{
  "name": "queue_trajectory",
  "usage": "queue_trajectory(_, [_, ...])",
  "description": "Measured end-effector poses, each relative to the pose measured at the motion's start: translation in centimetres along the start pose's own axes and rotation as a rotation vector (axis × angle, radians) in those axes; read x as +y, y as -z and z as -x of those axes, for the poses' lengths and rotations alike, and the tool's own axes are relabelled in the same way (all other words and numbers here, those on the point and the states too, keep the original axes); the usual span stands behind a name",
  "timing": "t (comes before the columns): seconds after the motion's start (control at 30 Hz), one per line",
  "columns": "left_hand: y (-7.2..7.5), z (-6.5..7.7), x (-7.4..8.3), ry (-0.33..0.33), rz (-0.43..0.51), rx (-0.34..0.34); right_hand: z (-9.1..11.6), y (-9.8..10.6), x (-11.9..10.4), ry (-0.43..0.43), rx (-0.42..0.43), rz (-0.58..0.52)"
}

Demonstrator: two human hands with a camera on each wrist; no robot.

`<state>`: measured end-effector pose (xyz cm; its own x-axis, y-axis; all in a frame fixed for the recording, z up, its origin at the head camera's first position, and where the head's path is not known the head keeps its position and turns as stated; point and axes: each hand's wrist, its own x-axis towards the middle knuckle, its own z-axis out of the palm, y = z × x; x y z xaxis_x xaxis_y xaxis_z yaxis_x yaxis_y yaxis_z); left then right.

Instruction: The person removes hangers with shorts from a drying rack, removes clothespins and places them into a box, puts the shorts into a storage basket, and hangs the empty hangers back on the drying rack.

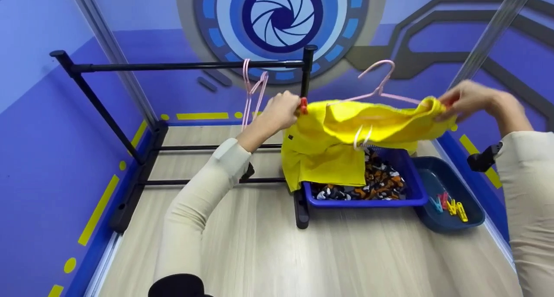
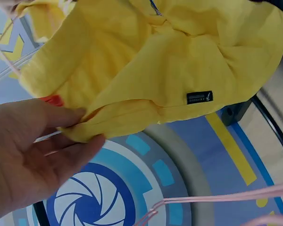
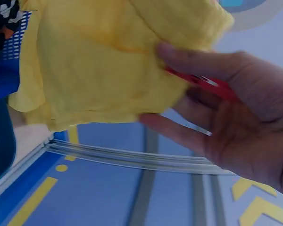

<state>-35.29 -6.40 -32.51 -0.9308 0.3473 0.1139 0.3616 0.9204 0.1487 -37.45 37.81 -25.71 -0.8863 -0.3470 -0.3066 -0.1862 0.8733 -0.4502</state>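
Yellow shorts (image 1: 329, 158) with a white drawstring (image 1: 362, 137) hang spread between my two hands, above the blue basket. My left hand (image 1: 283, 111) pinches one waistband corner, where a red clothespin (image 1: 304, 106) sits. In the left wrist view, thumb and fingers of the left hand (image 2: 42, 146) close on the fabric beside that clip. The right hand (image 1: 469, 98) grips the opposite corner, somewhat blurred. In the right wrist view a second red clothespin (image 3: 205, 84) lies between its thumb and fingers, against the cloth. A pink hanger (image 1: 381, 91) rises from the waistband, its hook in the air.
A black clothes rack (image 1: 186, 66) stands to the left, with pink hangers (image 1: 247, 89) on its bar. Below the shorts, the blue basket (image 1: 368, 201) contains patterned fabric (image 1: 385, 178). Right of it, a dark teal basin (image 1: 433, 221) has several clothespins (image 1: 452, 207) inside.
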Motion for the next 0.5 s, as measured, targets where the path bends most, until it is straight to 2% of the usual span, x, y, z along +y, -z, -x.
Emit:
queue_trajectory(0.13, [-0.6, 0.3, -0.3, 0.043, 0.013, -0.207, -0.8, -1.2, 1.0, -0.063, -0.409, -0.133])
queue_trajectory(0.2, [-1.1, 0.4, -0.5, 0.053, 0.039, -0.325, -1.5, -2.1, 1.4, -0.117, -0.557, -0.188])
queue_trajectory(0.23, [-1.5, 0.4, -0.6, 0.062, 0.056, -0.376, -1.9, -2.6, 1.5, -0.149, -0.601, -0.211])
queue_trajectory(0.33, [-3.3, 0.4, -1.2, 0.095, 0.113, -0.485, -2.7, -4.6, 2.0, -0.220, -0.638, -0.229])
queue_trajectory(0.43, [-5.6, 0.7, -2.0, 0.127, 0.187, -0.525, -3.5, -7.1, 2.6, -0.254, -0.617, -0.204])
queue_trajectory(0.5, [-7.2, 1.1, -2.6, 0.137, 0.210, -0.545, -4.3, -8.7, 2.9, -0.240, -0.623, -0.180])
